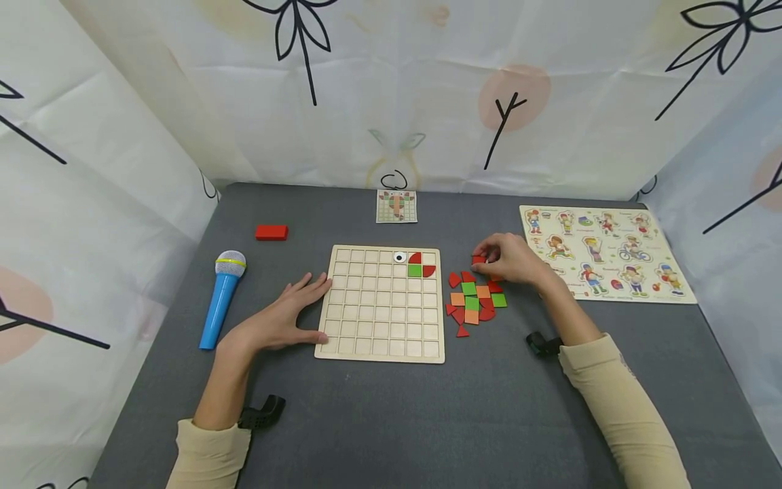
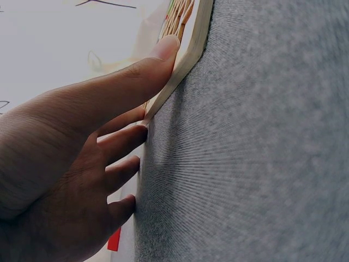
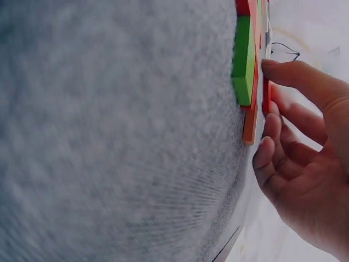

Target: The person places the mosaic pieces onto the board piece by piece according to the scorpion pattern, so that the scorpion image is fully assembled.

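A light wooden grid board (image 1: 379,305) lies mid-table. Near its upper right corner sit a white eye tile (image 1: 400,257), two red quarter-round tiles and a green square tile (image 1: 415,271). My left hand (image 1: 277,319) rests at the board's left edge with fingers spread; the left wrist view shows the thumb (image 2: 166,49) on the board's rim. Right of the board my right hand (image 1: 510,258) pinches a red tile (image 3: 266,95) between thumb and fingers, above the far end of a loose pile of red, green and orange tiles (image 1: 472,303). The tile's full shape is partly hidden by the fingers.
A small pattern card (image 1: 396,206) lies behind the board. At left are a red block (image 1: 271,233) and a blue toy microphone (image 1: 222,299). A picture puzzle board (image 1: 611,255) occupies the right rear, partly beneath the right forearm. Printed cloth walls surround the table.
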Tool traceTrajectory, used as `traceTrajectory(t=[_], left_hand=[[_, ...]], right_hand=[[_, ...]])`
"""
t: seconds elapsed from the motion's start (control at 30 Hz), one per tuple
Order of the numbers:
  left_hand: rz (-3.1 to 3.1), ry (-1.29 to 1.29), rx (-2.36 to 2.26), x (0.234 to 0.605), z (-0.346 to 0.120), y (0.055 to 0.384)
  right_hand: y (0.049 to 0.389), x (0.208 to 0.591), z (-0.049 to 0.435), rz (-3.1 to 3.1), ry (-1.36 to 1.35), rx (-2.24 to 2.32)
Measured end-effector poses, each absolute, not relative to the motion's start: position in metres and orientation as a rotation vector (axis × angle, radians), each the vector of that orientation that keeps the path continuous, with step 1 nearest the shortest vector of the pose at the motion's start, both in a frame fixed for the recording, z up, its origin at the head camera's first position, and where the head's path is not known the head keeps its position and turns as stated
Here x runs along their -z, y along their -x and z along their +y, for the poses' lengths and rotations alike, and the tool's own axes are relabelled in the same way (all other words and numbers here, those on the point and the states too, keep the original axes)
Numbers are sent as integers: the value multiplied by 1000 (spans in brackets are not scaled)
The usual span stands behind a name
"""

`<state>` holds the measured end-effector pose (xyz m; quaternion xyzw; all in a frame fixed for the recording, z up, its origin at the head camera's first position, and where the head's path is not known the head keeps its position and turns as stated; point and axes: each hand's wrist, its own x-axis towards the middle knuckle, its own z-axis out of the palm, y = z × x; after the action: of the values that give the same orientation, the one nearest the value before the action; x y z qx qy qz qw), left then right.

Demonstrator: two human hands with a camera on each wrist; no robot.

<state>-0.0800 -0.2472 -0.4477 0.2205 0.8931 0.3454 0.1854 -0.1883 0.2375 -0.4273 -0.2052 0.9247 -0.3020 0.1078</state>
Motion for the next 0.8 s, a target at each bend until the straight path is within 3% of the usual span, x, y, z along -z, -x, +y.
traceTrajectory(t=[0.8], left_hand=[[2526,-601,-912,444,-243,80]], right_hand=[[167,418,196,2547,738,1145]])
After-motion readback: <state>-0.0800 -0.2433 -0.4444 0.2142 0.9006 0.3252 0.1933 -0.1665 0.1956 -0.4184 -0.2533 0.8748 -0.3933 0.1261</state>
